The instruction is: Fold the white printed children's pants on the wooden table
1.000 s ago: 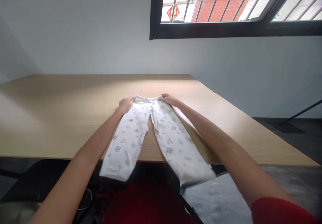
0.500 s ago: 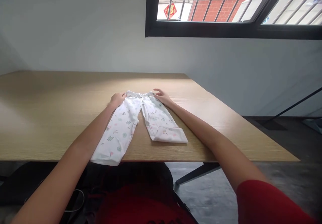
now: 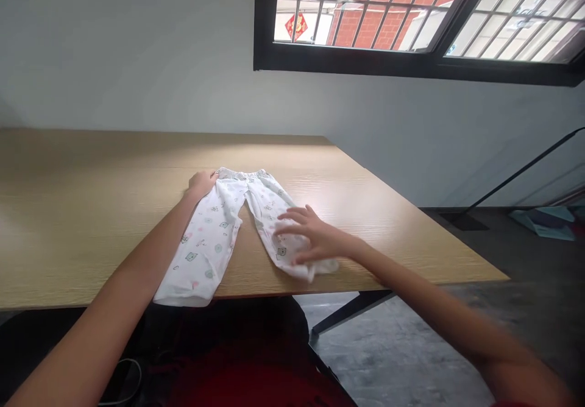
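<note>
A small pair of white patterned trousers (image 3: pixel 214 224) lies flat on the wooden table (image 3: pixel 91 212), waistband away from me, legs spread toward the near edge. My left hand (image 3: pixel 200 184) rests on the left corner of the waistband; its fingers are mostly hidden. My right hand (image 3: pixel 311 237) hovers with fingers spread over the lower end of the right leg, which is folded back near the table edge. The left leg's cuff hangs slightly over the edge.
A grey wall and a black-framed window (image 3: pixel 411 23) stand behind the table. To the right, past the table's edge, is a dark floor with a black stand leg (image 3: pixel 516 178). My red clothing (image 3: pixel 256 382) shows below.
My right hand left the waistband and came down to the folded end of the right leg. The trousers had been slid further onto the table. My left hand stayed at the waistband.
</note>
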The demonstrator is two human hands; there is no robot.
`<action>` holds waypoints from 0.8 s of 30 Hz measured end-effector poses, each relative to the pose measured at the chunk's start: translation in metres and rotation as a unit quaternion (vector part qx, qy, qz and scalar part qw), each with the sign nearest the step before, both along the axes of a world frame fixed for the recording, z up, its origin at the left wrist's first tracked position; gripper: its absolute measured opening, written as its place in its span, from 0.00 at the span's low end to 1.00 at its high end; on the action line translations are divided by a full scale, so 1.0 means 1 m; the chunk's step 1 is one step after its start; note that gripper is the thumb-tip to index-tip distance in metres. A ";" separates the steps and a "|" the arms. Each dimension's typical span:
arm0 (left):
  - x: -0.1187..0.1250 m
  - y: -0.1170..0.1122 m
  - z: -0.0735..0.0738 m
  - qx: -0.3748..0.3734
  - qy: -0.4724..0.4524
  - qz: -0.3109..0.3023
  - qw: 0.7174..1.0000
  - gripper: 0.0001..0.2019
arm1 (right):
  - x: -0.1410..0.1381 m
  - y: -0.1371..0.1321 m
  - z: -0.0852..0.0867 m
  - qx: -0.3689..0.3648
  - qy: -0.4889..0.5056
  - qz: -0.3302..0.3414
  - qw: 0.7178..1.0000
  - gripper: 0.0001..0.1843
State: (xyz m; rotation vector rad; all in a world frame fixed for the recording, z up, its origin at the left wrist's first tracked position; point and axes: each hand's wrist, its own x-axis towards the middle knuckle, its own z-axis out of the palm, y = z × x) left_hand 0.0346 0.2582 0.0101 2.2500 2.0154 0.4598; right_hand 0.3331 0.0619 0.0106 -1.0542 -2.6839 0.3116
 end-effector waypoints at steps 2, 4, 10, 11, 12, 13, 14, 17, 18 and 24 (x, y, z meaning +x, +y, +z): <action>0.003 -0.004 0.004 0.000 -0.002 0.013 1.000 0.14 | 0.003 -0.037 0.008 -0.043 0.017 0.036 0.998 0.32; 0.013 -0.011 0.010 0.006 -0.002 0.026 1.000 0.16 | 0.006 -0.064 0.017 -0.081 0.044 0.071 0.993 0.29; 0.092 -0.064 0.019 0.030 0.026 -0.125 0.991 0.19 | 0.008 -0.006 0.027 -0.056 0.182 -0.021 0.981 0.19; 0.107 -0.077 0.016 0.013 0.035 -0.185 0.982 0.19 | 0.005 0.019 0.023 -0.059 0.194 -0.033 0.979 0.20; 0.121 -0.090 0.013 -0.008 0.044 -0.239 0.970 0.19 | 0.000 0.045 0.018 -0.071 0.200 -0.040 0.976 0.21; 0.132 -0.103 0.008 -0.027 0.051 -0.283 0.957 0.21 | -0.006 0.071 0.012 -0.090 0.183 -0.036 0.978 0.21; 0.140 -0.118 0.004 -0.043 0.058 -0.313 0.947 0.23 | -0.013 0.095 0.005 -0.103 0.147 -0.020 0.984 0.22; 0.148 -0.171 -0.007 -0.087 0.068 -0.396 0.912 0.31 | -0.033 0.152 -0.016 -0.088 0.028 0.009 0.996 0.25; 0.145 -0.192 -0.009 -0.103 0.062 -0.433 0.893 0.32 | -0.037 0.165 -0.020 -0.075 0.005 0.004 0.997 0.27; 0.102 -0.291 0.023 -0.150 -0.044 -0.574 0.804 0.29 | -0.047 0.184 -0.017 -0.057 -0.002 -0.035 0.998 0.27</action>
